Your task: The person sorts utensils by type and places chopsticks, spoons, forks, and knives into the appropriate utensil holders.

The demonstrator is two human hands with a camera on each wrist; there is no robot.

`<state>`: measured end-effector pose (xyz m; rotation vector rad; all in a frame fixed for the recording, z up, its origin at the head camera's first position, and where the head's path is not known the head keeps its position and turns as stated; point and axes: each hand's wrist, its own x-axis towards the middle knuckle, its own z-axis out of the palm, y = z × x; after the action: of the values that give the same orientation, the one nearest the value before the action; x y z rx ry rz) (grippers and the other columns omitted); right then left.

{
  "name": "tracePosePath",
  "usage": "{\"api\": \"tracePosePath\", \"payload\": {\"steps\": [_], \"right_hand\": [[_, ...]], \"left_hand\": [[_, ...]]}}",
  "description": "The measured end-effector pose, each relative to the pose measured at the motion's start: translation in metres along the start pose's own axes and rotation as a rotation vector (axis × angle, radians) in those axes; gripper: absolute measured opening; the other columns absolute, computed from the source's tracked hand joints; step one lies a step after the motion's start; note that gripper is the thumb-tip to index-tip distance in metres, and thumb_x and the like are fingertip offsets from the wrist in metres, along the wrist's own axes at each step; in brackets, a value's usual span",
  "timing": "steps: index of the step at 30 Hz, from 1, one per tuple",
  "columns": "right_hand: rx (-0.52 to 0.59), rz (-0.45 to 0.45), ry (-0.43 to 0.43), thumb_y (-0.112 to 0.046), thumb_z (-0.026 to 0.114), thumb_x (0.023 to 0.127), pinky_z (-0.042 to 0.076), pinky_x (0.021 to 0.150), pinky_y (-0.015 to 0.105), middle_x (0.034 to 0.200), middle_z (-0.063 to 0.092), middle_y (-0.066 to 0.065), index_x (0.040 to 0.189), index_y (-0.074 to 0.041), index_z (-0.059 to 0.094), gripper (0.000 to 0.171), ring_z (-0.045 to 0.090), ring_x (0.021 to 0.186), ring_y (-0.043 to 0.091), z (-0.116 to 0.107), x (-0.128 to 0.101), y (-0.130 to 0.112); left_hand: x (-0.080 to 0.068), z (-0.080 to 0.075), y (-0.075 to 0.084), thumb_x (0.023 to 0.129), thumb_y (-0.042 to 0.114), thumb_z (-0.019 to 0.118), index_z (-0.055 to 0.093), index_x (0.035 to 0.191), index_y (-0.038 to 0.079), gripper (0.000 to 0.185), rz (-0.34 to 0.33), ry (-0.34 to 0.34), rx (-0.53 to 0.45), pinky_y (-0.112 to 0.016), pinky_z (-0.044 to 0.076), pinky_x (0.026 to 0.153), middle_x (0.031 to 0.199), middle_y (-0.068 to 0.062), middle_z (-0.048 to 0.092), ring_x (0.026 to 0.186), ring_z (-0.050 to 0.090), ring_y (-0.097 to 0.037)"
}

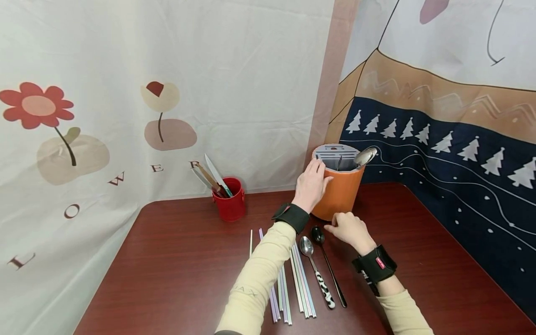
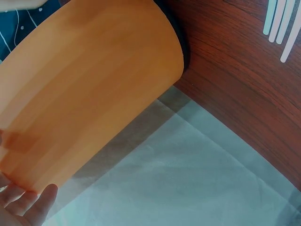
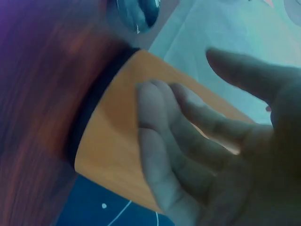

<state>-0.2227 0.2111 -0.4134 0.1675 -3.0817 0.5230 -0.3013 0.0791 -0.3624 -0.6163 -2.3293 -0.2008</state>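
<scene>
My left hand [image 1: 311, 186] grips the near-left rim of an orange utensil holder [image 1: 341, 193], which stands upright at the back right of the table. In the left wrist view, fingertips [image 2: 44, 202] of that hand show at the holder's rim. A slotted grey insert [image 1: 335, 153] fills its top, and a metal spoon [image 1: 365, 157] sticks out on the right. My right hand [image 1: 351, 230] is just in front of the holder's base, its fingers loosely bent with nothing in them. To its left lie a black long-handled spoon [image 1: 331, 270] and a spoon with a black-and-white patterned handle [image 1: 322, 284].
Several pastel chopsticks [image 1: 302, 284] lie left of the spoons, partly covered by the left sleeve. Toward the back left stands a red pot [image 1: 231, 204] with knives [image 1: 218, 174] in it. Printed cloths [image 1: 251, 93] hang behind the brown table [image 1: 176, 260].
</scene>
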Motion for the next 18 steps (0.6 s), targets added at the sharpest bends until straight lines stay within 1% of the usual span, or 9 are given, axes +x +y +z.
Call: {"api": "tracePosePath", "payload": {"steps": [2,5,8,12,15,18], "right_hand": [[-0.013,0.018,-0.08,-0.032,0.068,0.085,0.037,0.048,0.028,0.064,0.054,0.002,0.071,-0.01,0.06,0.028,0.052,0.055,0.017,0.003,-0.001,-0.003],[-0.024,0.029,-0.161,-0.032,0.07,0.084,0.035,0.048,0.028,0.061,0.051,0.001,0.065,-0.012,0.058,0.031,0.05,0.054,0.017,0.009,-0.004,-0.007],[-0.028,0.015,-0.2,-0.029,0.072,0.083,0.031,0.047,0.027,0.055,0.043,-0.002,0.057,-0.014,0.052,0.036,0.045,0.05,0.016,0.015,-0.007,-0.011],[-0.044,0.008,-0.241,-0.027,0.073,0.082,0.03,0.048,0.027,0.053,0.034,-0.004,0.054,-0.014,0.049,0.039,0.041,0.049,0.015,0.021,-0.009,-0.016],[-0.061,0.015,-0.272,-0.028,0.074,0.081,0.035,0.049,0.028,0.052,0.042,-0.002,0.058,-0.012,0.055,0.033,0.048,0.049,0.016,0.025,-0.009,-0.02],[-0.065,0.011,-0.284,-0.026,0.074,0.081,0.039,0.049,0.029,0.051,0.053,0.001,0.062,-0.012,0.06,0.028,0.054,0.048,0.016,0.029,-0.01,-0.022]], "left_hand": [[0.0,0.0,0.0,0.095,0.044,0.05,0.057,0.126,0.011,0.046,-0.002,-0.007,-0.001,-0.019,0.052,0.089,0.13,-0.003,0.058,0.129,0.05,-0.013],[0.001,0.0,0.0,0.095,0.045,0.05,0.057,0.126,0.011,0.046,-0.006,-0.018,-0.008,-0.019,0.052,0.09,0.13,-0.002,0.058,0.129,0.049,-0.012],[0.001,-0.001,0.001,0.095,0.045,0.051,0.057,0.126,0.012,0.046,-0.009,-0.025,-0.015,-0.02,0.051,0.091,0.131,-0.002,0.057,0.13,0.049,-0.012],[0.001,-0.002,0.001,0.095,0.044,0.052,0.058,0.125,0.011,0.045,-0.004,-0.014,-0.023,-0.02,0.052,0.09,0.13,-0.003,0.058,0.128,0.05,-0.013],[0.001,-0.002,0.001,0.095,0.043,0.052,0.058,0.126,0.011,0.045,-0.002,-0.012,-0.031,-0.02,0.052,0.089,0.13,-0.003,0.058,0.128,0.051,-0.014],[0.001,-0.003,0.001,0.095,0.043,0.052,0.057,0.127,0.01,0.046,-0.006,-0.017,-0.033,-0.021,0.052,0.09,0.131,-0.004,0.058,0.129,0.05,-0.014]]}}
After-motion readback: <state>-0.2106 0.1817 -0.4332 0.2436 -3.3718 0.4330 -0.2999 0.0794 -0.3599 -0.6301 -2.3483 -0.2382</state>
